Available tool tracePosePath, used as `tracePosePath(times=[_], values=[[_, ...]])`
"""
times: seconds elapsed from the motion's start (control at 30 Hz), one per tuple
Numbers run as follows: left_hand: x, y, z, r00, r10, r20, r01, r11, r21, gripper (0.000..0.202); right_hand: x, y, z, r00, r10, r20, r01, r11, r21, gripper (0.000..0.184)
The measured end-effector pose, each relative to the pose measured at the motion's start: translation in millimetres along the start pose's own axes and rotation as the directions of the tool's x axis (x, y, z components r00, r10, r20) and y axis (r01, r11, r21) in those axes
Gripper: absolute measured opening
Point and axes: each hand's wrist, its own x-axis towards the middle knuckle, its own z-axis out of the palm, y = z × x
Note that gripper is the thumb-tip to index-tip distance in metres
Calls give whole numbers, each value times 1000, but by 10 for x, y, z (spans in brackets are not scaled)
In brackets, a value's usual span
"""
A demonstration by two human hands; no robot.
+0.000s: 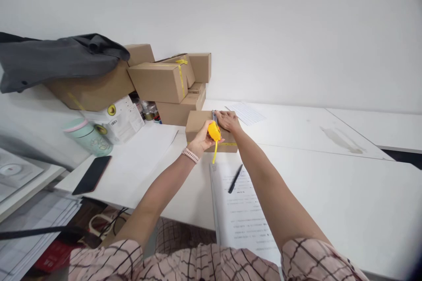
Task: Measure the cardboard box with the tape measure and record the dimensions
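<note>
A small cardboard box point(198, 128) lies on the white table point(313, 184) in front of me. My left hand point(201, 139) is closed round a yellow tape measure point(214, 131) at the box's near edge, its yellow strap hanging down. The tape blade point(214, 117) runs across the top of the box. My right hand point(227, 120) rests on the box top, fingers pressing the blade's far end down.
A black pen point(235, 178) lies on a printed sheet point(244, 210) near me. Stacked cardboard boxes point(165, 81), a grey garment point(56, 59), a green cup point(87, 137), a white carton point(123, 118) and a black phone point(91, 174) sit to the left.
</note>
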Motion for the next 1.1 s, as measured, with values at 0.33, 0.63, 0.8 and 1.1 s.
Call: tracePosePath(times=[0.33,0.63,0.8,1.1], values=[[-512,-537,-287,980,96,173,-128,974,187,34,-15,-51,-40,999,54,6,-54,993,107,66],[-651,-636,-362,966,103,237,-144,977,160,36,-20,-48,-13,998,58,-19,-54,988,147,66],[-614,-634,-345,973,107,205,-148,970,195,32,-2,-45,-35,996,67,-53,-56,982,183,65],[-990,-854,-727,921,218,324,-318,900,298,39,-702,195,-140,831,336,-443,-21,815,579,67]])
